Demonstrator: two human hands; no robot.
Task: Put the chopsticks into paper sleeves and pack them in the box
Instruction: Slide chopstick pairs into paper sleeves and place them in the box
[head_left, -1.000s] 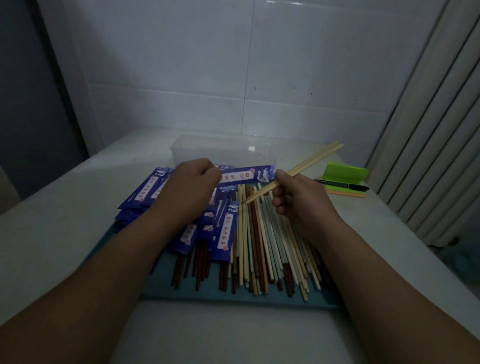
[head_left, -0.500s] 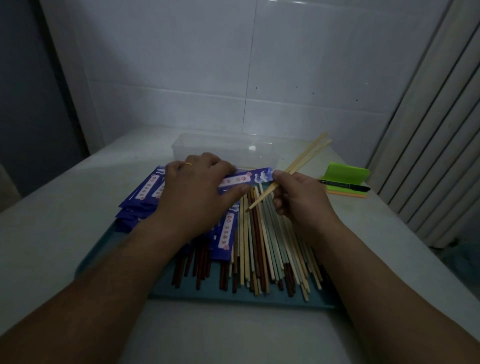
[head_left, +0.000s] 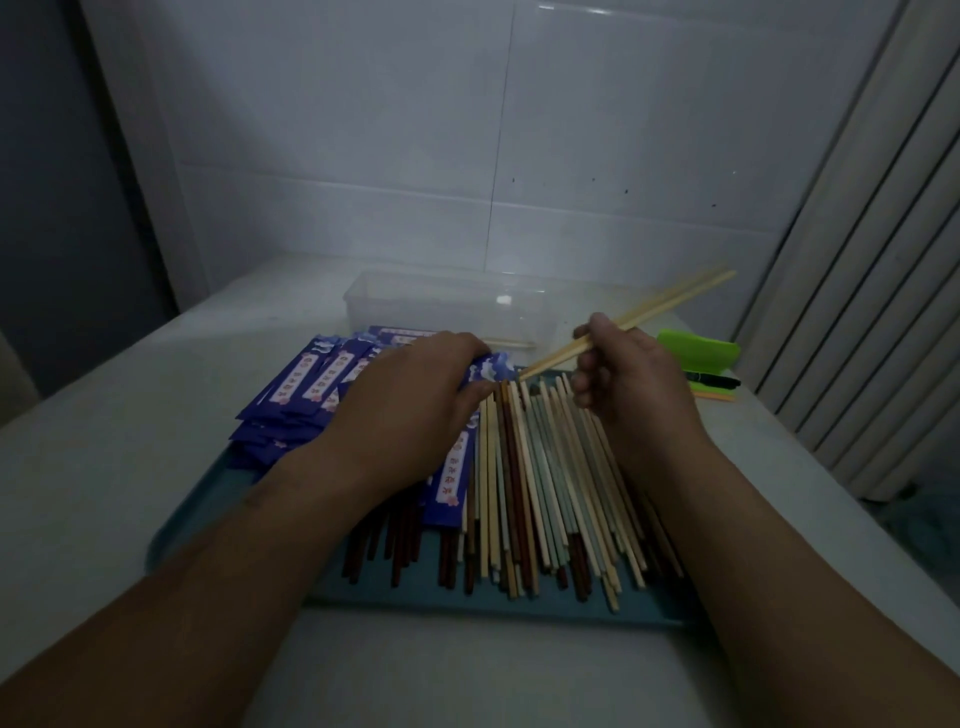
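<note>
Near the middle of the frame, the right hand (head_left: 628, 384) pinches two chopsticks (head_left: 631, 325) that slant toward the upper right, their low tips pointing left at the blue sleeve (head_left: 491, 366) the left hand (head_left: 415, 405) grips just beside them.

pale chopstick pair (head_left: 639, 321) raised aslant; loose chopsticks (head_left: 545, 467) heaped in rows beside blue paper sleeves (head_left: 306, 384); clear box (head_left: 447, 306) behind, upright, open
</note>
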